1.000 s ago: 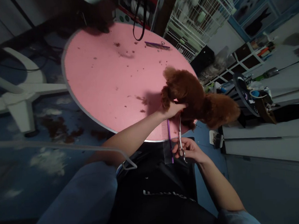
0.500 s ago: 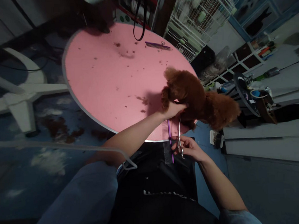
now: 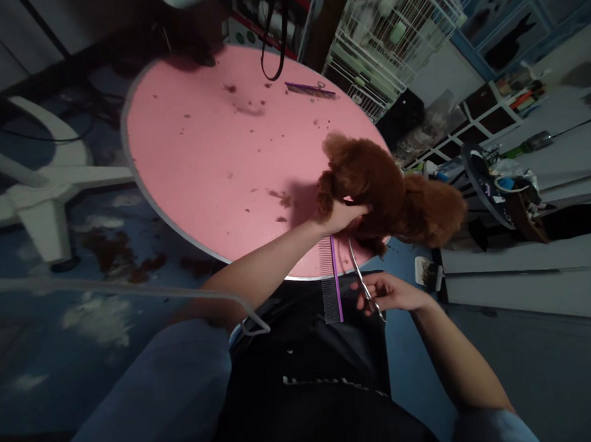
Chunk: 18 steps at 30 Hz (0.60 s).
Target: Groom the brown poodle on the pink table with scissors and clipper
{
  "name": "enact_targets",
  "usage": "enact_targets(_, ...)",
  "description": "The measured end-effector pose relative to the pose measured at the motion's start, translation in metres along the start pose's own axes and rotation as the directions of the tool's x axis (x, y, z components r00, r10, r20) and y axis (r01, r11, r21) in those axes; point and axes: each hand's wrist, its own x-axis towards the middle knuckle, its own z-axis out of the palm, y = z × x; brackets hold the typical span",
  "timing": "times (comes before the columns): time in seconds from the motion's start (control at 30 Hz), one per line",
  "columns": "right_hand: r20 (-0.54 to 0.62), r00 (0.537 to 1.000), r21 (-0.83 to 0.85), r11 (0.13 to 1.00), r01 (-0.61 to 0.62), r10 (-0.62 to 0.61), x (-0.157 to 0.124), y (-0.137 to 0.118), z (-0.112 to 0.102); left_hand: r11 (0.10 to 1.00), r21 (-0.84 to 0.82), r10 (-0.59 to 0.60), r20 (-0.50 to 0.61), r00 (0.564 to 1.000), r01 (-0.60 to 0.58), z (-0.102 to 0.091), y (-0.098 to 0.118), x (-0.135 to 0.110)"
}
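A small brown curly-haired dog (image 3: 388, 192) stands at the near right edge of a round pink table (image 3: 211, 153). My left hand (image 3: 342, 216) grips the dog from below, near a leg. My right hand (image 3: 393, 294) holds silver scissors (image 3: 362, 277) with the blades pointing up toward the dog's underside. A purple comb (image 3: 332, 282) hangs off the table edge between my two arms, next to the right hand; whether the fingers touch it I cannot tell.
Brown hair clippings dot the table. A second purple comb (image 3: 310, 90) lies at the far edge under a hanging black loop (image 3: 272, 42). A white wire cage (image 3: 394, 28) stands behind, cluttered shelves (image 3: 497, 175) at right, a white chair base (image 3: 38, 190) at left.
My right hand has shifted right and slightly down, tilting the scissors so the blades angle up-left. The dog's rear end moved a little. My left hand stayed in place.
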Motion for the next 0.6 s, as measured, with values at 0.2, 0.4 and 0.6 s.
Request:
enact_targets(0.2, 0.168, 0.985, 0.035, 0.999, 0.038, -0.043, -0.031, -0.023, -0.032, 0.999, 0.011, -0.049, -0.015, 0.999, 0.049, 0.000, 0.006, -0.001)
enact_targets(0.4, 0.182, 0.983, 0.040, 0.999, -0.010, 0.003, -0.040, -0.033, -0.039, 1.000, -0.008, -0.006, -0.011, 1.000, 0.006, -0.001, 0.001, 0.001)
enact_targets(0.6, 0.161, 0.986, 0.030, 0.998, -0.049, 0.044, -0.040, -0.032, -0.045, 0.999, 0.015, 0.038, -0.027, 0.999, -0.038, -0.002, -0.005, 0.003)
